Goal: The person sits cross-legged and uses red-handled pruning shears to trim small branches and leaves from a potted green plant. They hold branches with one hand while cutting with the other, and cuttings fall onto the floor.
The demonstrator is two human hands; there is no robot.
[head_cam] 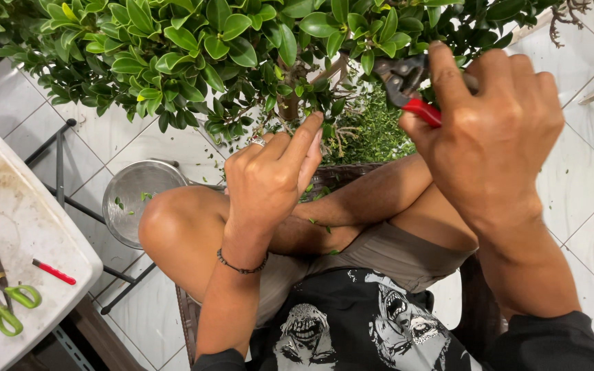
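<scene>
A leafy green bonsai (194, 55) spreads across the top of the head view, its trunk (289, 103) rising just beyond my hands. My right hand (489, 137) grips red-handled pruning shears (407, 89), blades pointing left into the foliage near a branch. My left hand (269, 178), with a ring and a dark wrist band, reaches up with fingers extended and touches twigs beside the trunk. I sit cross-legged on a wicker seat (187, 316), knees under my hands.
A metal bowl (132, 199) with a few leaf clippings lies on the tiled floor at my left knee. A white table (29, 233) at left carries green-handled scissors (8, 309), a red-handled tool (54, 273) and other tools. Leaf bits scatter the tiles.
</scene>
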